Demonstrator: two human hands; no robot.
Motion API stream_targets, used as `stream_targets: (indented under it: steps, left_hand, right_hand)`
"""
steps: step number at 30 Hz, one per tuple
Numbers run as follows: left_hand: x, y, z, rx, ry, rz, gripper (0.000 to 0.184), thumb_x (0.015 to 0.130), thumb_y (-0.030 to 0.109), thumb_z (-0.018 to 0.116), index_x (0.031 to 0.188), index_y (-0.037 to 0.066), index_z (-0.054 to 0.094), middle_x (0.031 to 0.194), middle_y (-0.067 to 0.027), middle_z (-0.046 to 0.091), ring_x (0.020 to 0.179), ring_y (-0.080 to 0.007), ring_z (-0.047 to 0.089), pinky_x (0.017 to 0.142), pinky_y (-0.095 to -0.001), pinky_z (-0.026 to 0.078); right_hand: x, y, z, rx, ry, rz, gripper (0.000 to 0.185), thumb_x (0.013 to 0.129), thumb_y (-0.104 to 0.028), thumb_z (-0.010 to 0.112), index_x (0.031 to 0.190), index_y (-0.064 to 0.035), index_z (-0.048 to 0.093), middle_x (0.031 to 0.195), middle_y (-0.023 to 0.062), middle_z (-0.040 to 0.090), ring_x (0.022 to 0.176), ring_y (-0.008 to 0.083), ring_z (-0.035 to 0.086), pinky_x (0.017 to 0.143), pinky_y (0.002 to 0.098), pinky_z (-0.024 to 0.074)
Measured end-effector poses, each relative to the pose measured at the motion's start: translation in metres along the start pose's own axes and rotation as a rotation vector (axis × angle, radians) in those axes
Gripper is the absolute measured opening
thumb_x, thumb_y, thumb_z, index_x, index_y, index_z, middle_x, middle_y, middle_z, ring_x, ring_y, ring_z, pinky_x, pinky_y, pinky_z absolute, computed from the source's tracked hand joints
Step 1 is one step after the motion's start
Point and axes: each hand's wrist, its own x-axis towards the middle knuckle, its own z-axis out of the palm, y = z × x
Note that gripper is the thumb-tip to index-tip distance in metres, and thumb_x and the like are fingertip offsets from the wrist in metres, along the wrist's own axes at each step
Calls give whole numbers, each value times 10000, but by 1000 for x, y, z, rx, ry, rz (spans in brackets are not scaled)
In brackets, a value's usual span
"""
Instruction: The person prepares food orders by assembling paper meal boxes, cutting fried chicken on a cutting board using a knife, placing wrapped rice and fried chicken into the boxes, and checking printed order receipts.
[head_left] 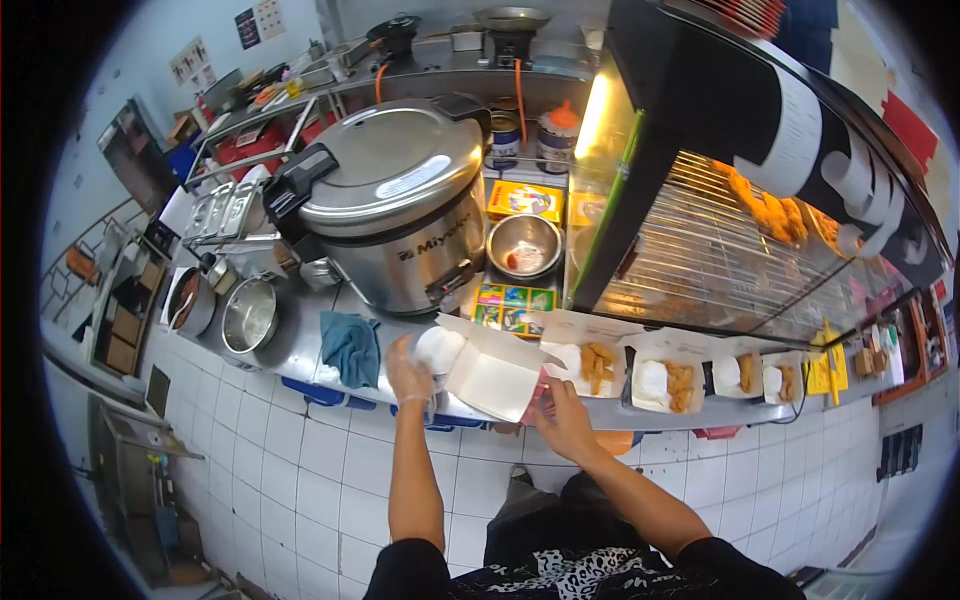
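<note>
You wear a black shirt [500,582], its short left sleeve [408,572] toward seven o'clock and right sleeve [735,568] toward five. White leopard-like spots [580,572] and partial white lettering [650,562] mark its front at six. Below are dark trousers [520,525] and one shoe [519,474]; thin clear plastic, seemingly a glove, covers your left hand [408,372].

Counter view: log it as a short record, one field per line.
left hand: at the white mound, grip unclear
right hand: holding the open box
open box contents: none visible inside
filled boxes: four, in a row right of the open box, white mounds beside golden-brown pieces
cooker: lid down
cloth: blue, left of the left hand
warmer: fried food behind glass
</note>
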Motion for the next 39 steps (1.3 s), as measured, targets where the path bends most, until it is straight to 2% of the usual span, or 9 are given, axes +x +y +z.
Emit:
stream_targets:
  steps: [6, 11, 12, 19, 25, 29, 32, 34, 39]
  left_hand:
    - [37, 18, 13, 321, -638, 97, 902, 673, 179, 807, 1482, 152, 409, 1520, -196, 429, 1456, -381, 322, 1199, -437, 325]
    - [63, 12, -28, 255, -751, -70, 808, 651, 366, 858, 1344, 92, 546, 1271, -164, 629, 1279, -388, 492, 1104, -451, 400]
    - [45, -19, -32, 230, -466, 83, 871, 615, 299, 883, 1379, 82, 526, 1337, -179, 582, 1315, -380, 473, 1109, -433, 410]
    - [54, -62, -42, 424, -521, 144, 1007, 578, 108, 890, 1489, 154, 464, 1527, -191, 413, 1397, -394, 403, 1183, -435, 343]
    - [64, -73, -84, 381, -382, -57, 633, 765, 67, 762, 1371, 63, 576, 1306, -191, 612, 1294, -369, 528, 1112, -450, 414]
    - [67, 97, -170, -134, 110, -47, 345, 977, 186, 621, 1232, -47, 618, 1163, -128, 653, 1145, -273, 621, 1020, -435, 476]
    - [76, 255, -193, -378, 178, 481, 356, 1003, 249, 591, 1180, -55, 643, 1151, -180, 684, 1109, -313, 650, 1003, -435, 491]
    - [73, 361, -206, -290, 53, 791, 394, 987, 251, 590, 1245, -44, 632, 1241, -224, 663, 1204, -332, 614, 1066, -452, 445]
    - [79, 555, -188, -132, 14, 1275, 397, 830, 21, 605, 1221, 23, 669, 1242, -160, 688, 1162, -350, 640, 1042, -468, 463]
  right_hand:
    - [25, -11, 22, -296, -60, -13, 544, 864, -273, 731, 1278, 38, 565, 1182, 295, 535, 917, 461, 660, 830, 494, 567]
    - [47, -2, 57, -281, -121, -53, 360, 866, -229, 706, 1075, 43, 596, 1258, 369, 520, 867, 474, 681, 857, 507, 570]
    - [57, 1, 73, -310, -132, -66, 371, 856, -189, 686, 1079, 86, 578, 1270, 410, 499, 864, 479, 679, 839, 510, 575]
    - [91, -19, 111, -327, -169, -50, 298, 820, -41, 604, 1051, 146, 610, 1186, 384, 554, 861, 441, 713, 722, 495, 597]
    - [85, -14, 110, -227, -111, -13, 337, 846, -99, 649, 1159, 22, 625, 1176, 290, 604, 945, 436, 690, 805, 492, 586]
    - [14, -50, -52, 40, 66, -176, 301, 896, -202, 658, 1143, -37, 606, 1139, 184, 656, 942, 393, 687, 831, 520, 549]
    - [20, -49, -198, 86, 936, -581, 244, 864, -65, 693, 1101, -55, 637, 1021, 142, 663, 870, 278, 682, 748, 390, 525]
    - [17, -71, -281, 206, 1162, -584, 386, 895, -60, 668, 1253, 16, 546, 1133, 161, 639, 938, 190, 655, 755, 330, 538]
    - [16, -110, -338, 319, 1124, -621, 588, 918, -6, 636, 1432, -25, 351, 1337, 192, 558, 867, 112, 621, 755, 218, 511]
